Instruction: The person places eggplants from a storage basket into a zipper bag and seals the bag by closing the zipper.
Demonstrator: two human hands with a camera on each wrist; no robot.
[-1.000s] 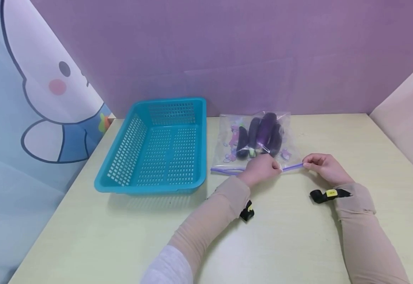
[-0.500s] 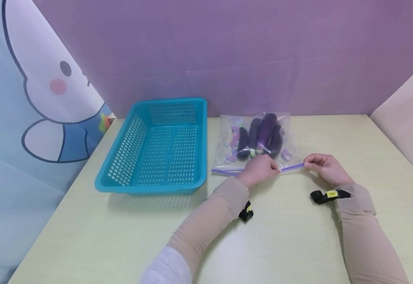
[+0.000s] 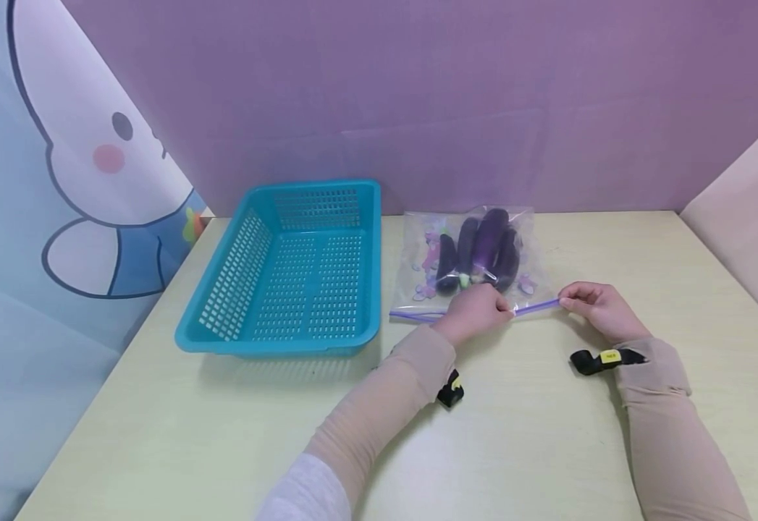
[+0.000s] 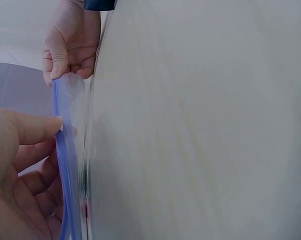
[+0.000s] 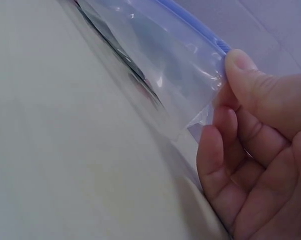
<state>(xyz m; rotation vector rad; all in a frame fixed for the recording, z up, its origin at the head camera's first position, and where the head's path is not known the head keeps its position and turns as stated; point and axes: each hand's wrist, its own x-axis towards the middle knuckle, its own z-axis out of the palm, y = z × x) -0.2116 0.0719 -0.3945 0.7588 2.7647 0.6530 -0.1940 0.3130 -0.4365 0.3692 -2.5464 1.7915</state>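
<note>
A clear zip bag (image 3: 411,278) with pink and purple prints lies at the back of the table, its purple zip strip (image 3: 537,307) along the near side. Several dark eggplants (image 3: 486,242) are inside it. My left hand (image 3: 476,311) pinches the zip partway along, thumb over a small white piece (image 4: 59,123); it covers part of the strip in the head view. At the bag's right corner, my right hand (image 3: 596,307) pinches the strip's end between thumb and forefinger. The right wrist view shows that thumb (image 5: 243,62) on the purple edge, other fingers loosely curled.
A blue plastic basket (image 3: 365,329) with nothing in it stands left of the bag. Behind the table hangs a purple cloth (image 3: 418,94); a printed blue cloth (image 3: 1,304) is at the left and a pale one (image 3: 753,210) at the right.
My left hand has slid slightly left along the zip strip, so more strip shows between the hands. The strip's gap at the left end looks narrower. The right hand keeps its hold.
</note>
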